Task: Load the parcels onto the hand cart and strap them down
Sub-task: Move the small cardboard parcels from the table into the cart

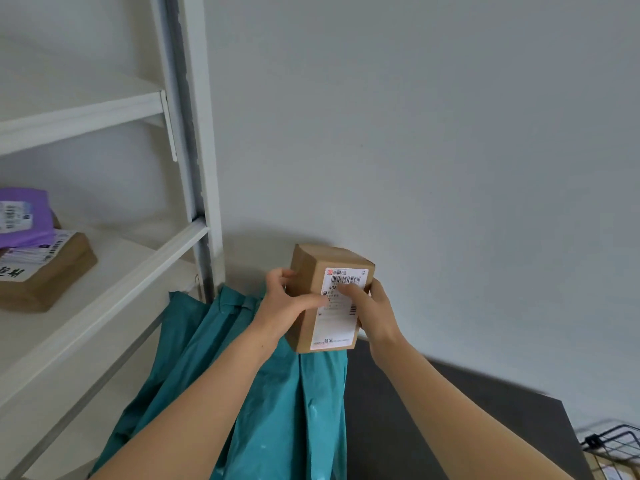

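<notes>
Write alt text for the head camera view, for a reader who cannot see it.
A person's left hand and right hand grip a small cardboard parcel, thumbs on its white shipping label, in front of a grey wall. Below it lies teal plastic sheeting; to the left, a white shelf rack holds a purple mailer and a brown parcel.

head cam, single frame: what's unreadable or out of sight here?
Head view only:
- Black wire frame, bottom right: cut off by the edge; cannot tell if it is the hand cart.
- Label on the cardboard box: print blurred, partly under thumbs of left hand and right hand.
- Purple parcel, brown parcel on shelf: cut by left edge, labels too small.
- Teal bag: contents hidden, forearms overlap it.
</notes>
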`<control>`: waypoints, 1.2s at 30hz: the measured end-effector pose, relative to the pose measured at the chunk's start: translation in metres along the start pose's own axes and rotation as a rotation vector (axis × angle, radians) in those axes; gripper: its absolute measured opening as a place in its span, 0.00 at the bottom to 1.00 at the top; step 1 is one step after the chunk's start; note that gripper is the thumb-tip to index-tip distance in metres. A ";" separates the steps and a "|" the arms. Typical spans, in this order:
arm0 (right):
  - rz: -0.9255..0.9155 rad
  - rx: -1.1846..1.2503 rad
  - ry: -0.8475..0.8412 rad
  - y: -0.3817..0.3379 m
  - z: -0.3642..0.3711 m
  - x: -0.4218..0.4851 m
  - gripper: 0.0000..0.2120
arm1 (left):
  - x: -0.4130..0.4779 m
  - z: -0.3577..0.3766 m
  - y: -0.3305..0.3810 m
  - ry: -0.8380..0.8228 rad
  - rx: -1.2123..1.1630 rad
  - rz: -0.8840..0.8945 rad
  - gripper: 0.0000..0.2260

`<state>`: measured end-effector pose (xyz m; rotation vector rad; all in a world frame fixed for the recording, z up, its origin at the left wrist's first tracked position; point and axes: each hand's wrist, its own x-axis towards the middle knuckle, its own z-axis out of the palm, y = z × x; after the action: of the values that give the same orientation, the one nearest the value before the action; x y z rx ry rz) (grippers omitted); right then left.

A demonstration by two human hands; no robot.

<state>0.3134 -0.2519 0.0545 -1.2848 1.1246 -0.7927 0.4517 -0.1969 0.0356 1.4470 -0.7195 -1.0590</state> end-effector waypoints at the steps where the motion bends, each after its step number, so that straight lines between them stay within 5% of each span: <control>1: -0.006 0.007 0.006 -0.003 -0.008 -0.006 0.14 | -0.004 0.005 0.004 -0.025 0.036 0.009 0.28; 8: -0.035 0.035 0.113 -0.002 -0.096 -0.048 0.14 | -0.043 0.089 0.015 -0.115 0.192 0.074 0.28; 19: 0.113 0.089 0.274 0.052 -0.321 -0.175 0.20 | -0.152 0.288 -0.027 -0.317 0.036 -0.066 0.26; 29: 0.178 0.197 0.360 0.110 -0.498 -0.304 0.19 | -0.253 0.464 -0.088 -0.618 0.110 -0.161 0.43; 36: 0.226 0.295 0.455 0.150 -0.602 -0.342 0.18 | -0.290 0.572 -0.114 -0.748 0.153 -0.250 0.24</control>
<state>-0.3782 -0.1022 0.0187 -0.7322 1.4205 -1.0643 -0.1981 -0.1627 0.0147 1.2739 -1.1822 -1.8098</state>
